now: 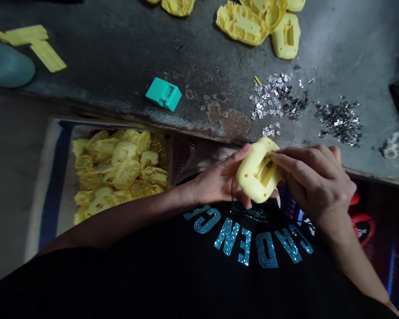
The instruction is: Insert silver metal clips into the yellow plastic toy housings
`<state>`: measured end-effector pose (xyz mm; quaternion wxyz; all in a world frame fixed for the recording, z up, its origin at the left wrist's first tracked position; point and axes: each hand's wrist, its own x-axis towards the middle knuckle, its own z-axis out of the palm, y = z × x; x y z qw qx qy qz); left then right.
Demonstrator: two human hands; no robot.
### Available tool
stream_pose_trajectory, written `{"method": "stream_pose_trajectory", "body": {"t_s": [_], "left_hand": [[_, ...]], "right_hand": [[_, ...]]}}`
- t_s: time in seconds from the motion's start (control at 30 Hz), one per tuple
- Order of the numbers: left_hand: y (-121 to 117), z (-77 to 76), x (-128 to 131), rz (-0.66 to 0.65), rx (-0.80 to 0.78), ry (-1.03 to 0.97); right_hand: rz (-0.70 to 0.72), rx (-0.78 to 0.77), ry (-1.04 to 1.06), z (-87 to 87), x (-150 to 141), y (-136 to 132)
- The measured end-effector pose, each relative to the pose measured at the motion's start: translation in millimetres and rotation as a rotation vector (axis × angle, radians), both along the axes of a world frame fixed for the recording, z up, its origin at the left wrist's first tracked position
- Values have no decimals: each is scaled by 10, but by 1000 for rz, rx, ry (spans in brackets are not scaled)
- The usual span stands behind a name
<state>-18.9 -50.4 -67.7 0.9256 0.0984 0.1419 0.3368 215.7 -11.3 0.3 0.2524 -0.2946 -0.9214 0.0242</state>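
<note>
My left hand [217, 180] is closed round the edge of a rounded yellow plastic shell [248, 175], holding it tilted just off the bench's front edge. The shell has a rectangular recess in its face and small round holes near its ends. Over that recess, my right hand [315, 179] has thumb and fingers pinched together, with the fingertips at its upper end. Whatever sits between those fingertips is too small and hidden to name. On the bench beyond lie small shiny metal plates [269, 97] and a darker heap of small metal pieces [341, 122].
A teal plastic block [164, 94] sits near the edge of the grey bench [119, 57]. More yellow shells [241, 24] lie at the back. Yellow strips [48, 55] rest at left beside a rounded grey-green object [8, 64]. Below, a container holds many yellow shell parts [123, 166].
</note>
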Motion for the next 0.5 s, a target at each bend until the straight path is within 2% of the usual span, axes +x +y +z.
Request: {"method": "stream_pose_trajectory", "body": {"t_s": [0.17, 0.23, 0.3, 0.4, 0.5], "left_hand": [[-25, -3, 2, -10, 68, 23], [-36, 7, 16, 2, 85, 75], [-43, 37, 34, 25, 107, 136], [-75, 113, 52, 128, 146, 291], [-183, 168, 14, 257, 136, 582]], "right_hand": [[-13, -19, 38, -11, 16, -84], [-32, -127, 143, -13, 41, -33], [-46, -303, 248, -22, 62, 79], [0, -507, 281, -42, 53, 251], [50, -534, 213, -26, -12, 284]]}}
